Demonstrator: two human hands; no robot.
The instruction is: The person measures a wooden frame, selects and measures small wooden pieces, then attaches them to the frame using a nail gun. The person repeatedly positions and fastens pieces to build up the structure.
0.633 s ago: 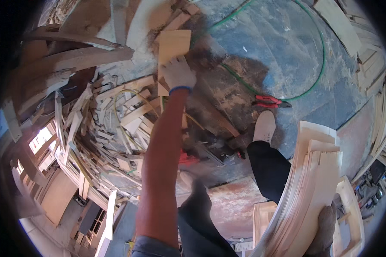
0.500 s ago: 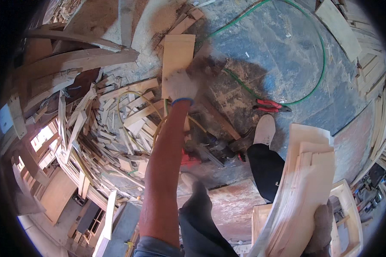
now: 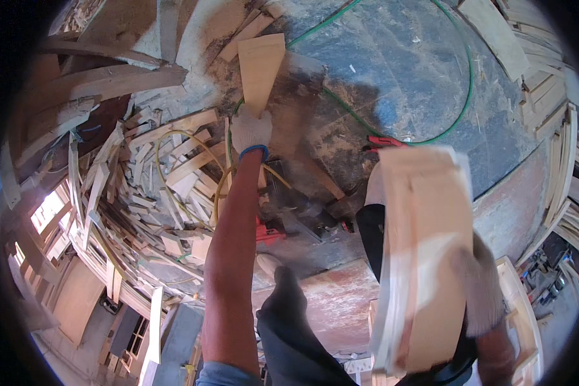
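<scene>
Pinching the narrow lower end of a flat tan wooden board (image 3: 262,64) at the upper centre of the frame, your left hand (image 3: 252,130) wears a pale knitted glove. At the lower right, your gloved right hand (image 3: 479,286), blurred by motion, is closed around the right edge of a thick stack of thin, pale, curved wooden strips (image 3: 428,257). A heap of pale wood offcuts (image 3: 190,166) fills the left centre; a thin green hose (image 3: 471,83) loops across the upper right.
</scene>
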